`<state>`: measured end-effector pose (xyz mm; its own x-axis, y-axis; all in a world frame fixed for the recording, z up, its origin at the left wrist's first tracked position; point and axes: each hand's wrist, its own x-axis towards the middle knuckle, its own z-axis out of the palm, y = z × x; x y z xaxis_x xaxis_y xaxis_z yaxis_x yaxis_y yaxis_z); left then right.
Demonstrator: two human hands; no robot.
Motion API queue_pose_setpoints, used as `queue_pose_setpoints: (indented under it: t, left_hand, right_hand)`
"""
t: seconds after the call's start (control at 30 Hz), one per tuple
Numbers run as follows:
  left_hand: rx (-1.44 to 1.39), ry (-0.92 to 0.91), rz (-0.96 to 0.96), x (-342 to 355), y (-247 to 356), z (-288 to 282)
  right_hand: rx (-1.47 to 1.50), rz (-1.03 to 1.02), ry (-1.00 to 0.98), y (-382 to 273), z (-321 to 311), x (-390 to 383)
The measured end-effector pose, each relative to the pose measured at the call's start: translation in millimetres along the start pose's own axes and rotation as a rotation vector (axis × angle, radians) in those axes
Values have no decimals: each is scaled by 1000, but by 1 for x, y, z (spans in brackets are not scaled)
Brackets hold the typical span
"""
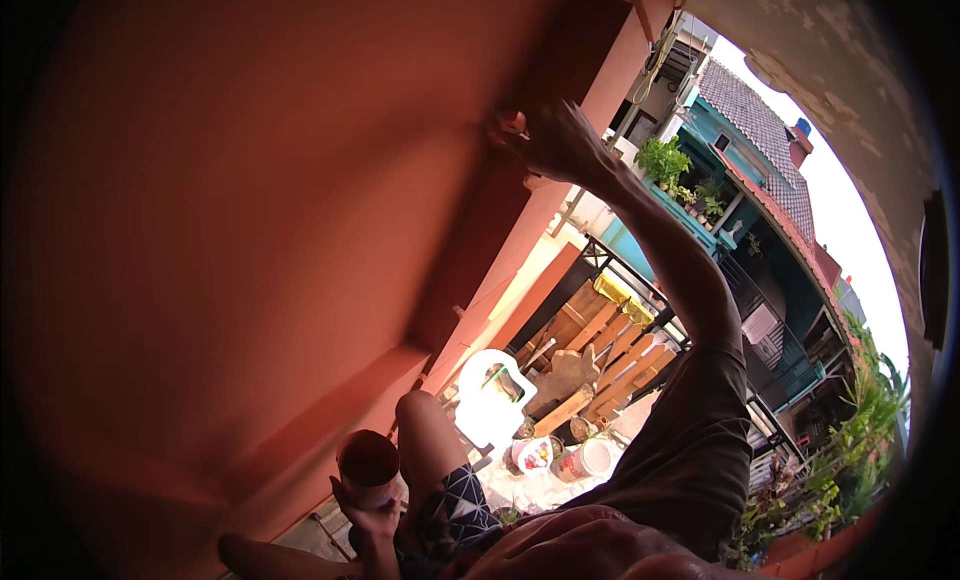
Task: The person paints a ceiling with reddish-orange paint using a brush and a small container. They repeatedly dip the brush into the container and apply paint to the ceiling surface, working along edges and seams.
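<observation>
Red wall [250,180] looks coated, corner [470,245] perhaps remaining; beside it my left hand [375,512] holds a cup [368,467] (right hand [560,145], grip unclear).

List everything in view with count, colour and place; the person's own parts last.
Wall: 1, reddish-orange, left
Container: 1, reddish-brown, in the left hand
Small object: 1, reddish, at the right hand, too blurred to identify
Chair: 1, white, below centre
Planks: several, brown, right of the chair
Tubs: at least 2, whitish, below the planks
House: 1, teal, upper right
Potted plants: several, green, at the house
Shrubs: several, green, lower right
Shorts: 1 pair, dark with white lines, bottom centre
Hands: 2, shaded, lower centre-left and upper centre
</observation>
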<state>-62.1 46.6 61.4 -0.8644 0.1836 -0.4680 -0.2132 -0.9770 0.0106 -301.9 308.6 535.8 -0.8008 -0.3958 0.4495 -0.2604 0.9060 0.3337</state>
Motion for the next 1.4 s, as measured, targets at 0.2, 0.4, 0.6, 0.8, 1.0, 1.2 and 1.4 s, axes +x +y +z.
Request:
queue_pose_setpoints:
  t: [0.2, 0.4, 0.6, 0.8, 1.0, 1.2, 1.4]
  left_hand:
    - [83, -313, -126, 20, -3, -21]
    - [114, -254, -45, -5, 11, -18]
    - [132, -324, -136, 12, 10, -46]
    - [101, -346, -174, 4, 10, -35]
    - [110, -233, -95, -4, 5, -18]
    - [143, -368, -109, 5, 10, -37]
    - [92, -231, -91, -6, 6, -12]
  right_hand:
    - [-145, 316, 410, 82, -133, 25]
    - [-340, -237, 678, 42, -149, 47]
    - [-792, -480, 303, 54, -17, 18]
    - [-131, -131, -174, -17, -27, 15]
    - [266, 336, 329, 112, -104, 51]
    - [65, 134, 648, 73, -173, 54]
    - [-778, -445, 517, 68, -98, 40]
